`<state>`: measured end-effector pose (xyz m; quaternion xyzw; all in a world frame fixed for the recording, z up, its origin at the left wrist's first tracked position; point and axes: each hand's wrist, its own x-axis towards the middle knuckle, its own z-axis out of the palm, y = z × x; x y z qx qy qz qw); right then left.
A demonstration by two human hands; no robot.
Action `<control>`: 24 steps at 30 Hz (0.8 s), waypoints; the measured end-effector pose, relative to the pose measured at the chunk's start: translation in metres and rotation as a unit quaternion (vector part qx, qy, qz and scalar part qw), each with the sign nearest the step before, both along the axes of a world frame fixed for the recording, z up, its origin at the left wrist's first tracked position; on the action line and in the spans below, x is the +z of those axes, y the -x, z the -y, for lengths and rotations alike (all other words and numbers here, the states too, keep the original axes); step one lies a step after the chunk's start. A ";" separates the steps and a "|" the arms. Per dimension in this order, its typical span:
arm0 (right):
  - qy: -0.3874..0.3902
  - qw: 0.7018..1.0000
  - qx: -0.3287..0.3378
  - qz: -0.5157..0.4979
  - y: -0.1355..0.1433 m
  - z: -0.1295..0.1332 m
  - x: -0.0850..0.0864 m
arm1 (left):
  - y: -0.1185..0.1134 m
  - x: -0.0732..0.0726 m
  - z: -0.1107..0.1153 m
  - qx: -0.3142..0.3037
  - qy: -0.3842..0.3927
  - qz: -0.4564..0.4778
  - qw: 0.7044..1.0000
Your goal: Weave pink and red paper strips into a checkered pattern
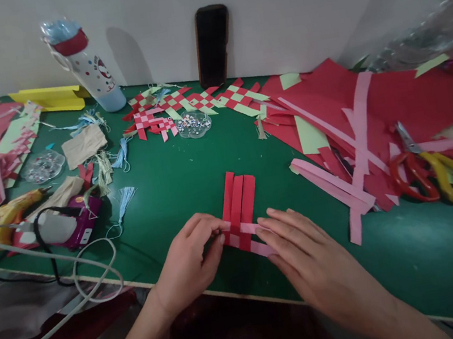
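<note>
Several red paper strips point(238, 193) stand side by side, woven with two pink paper strips point(242, 228) near the front edge of the green table. My left hand point(195, 257) is at the left end of the weave, thumb and forefinger closed on the upper pink strip. My right hand point(303, 249) lies flat over the right ends of the pink strips, its fingers stretched out and fingertips touching them. Its thumb is mostly hidden. To the right lie loose pink strips point(332, 184).
Scissors point(428, 166) and red paper sheets point(405, 101) lie at the right. Woven pieces point(238, 97) and a bead dish point(193, 124) are behind. A bottle point(88, 71) and phone point(213, 45) stand by the wall. Glue gun point(14, 214), cables point(96, 270) and tassels point(127, 199) are left.
</note>
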<state>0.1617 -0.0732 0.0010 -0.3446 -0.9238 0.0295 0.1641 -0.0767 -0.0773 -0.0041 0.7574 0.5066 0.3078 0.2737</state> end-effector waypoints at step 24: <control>-0.003 0.999 -0.036 0.013 -0.001 0.011 -0.029 | 0.000 -0.020 0.010 -0.107 -0.143 -0.236 0.955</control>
